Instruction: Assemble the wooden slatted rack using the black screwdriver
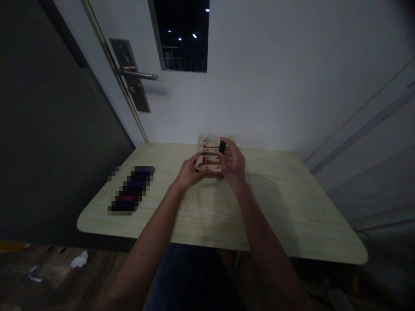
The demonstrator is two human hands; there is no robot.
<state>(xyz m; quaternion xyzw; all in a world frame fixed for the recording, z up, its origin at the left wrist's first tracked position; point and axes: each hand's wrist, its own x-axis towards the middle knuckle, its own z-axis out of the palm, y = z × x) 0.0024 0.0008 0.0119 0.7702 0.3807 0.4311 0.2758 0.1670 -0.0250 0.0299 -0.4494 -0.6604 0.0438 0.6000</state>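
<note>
In the middle of the frame, a person is bending both bare hands to a small wooden frame, which is sitting near the far edge of the desk. Several pale slats are running side to side across it, with small dark holes showing along them, and a rounded end piece is curving at its lower left. From where I'm standing, I'm not able to tell whether it is lying flat or being lifted a little.

The left hand is gripping the frame by its lower left corner, the thumb lying along the near edge. The right hand is closing its fingers around a small tool with a blocky black handle; a thin shaft is pointing down from it towards the nearest slat, at the frame's right side. Whether the tip is touching the wood, I'm not making out.

At the left of the picture, a blurred-out dark object is resting on the desk, well apart from the hands. Behind, a white door is filling the upper part of the frame, its metal handle jutting out at upper left and a dark window showing a few lights. At lower left, a crumpled white scrap is lying on the floor.
</note>
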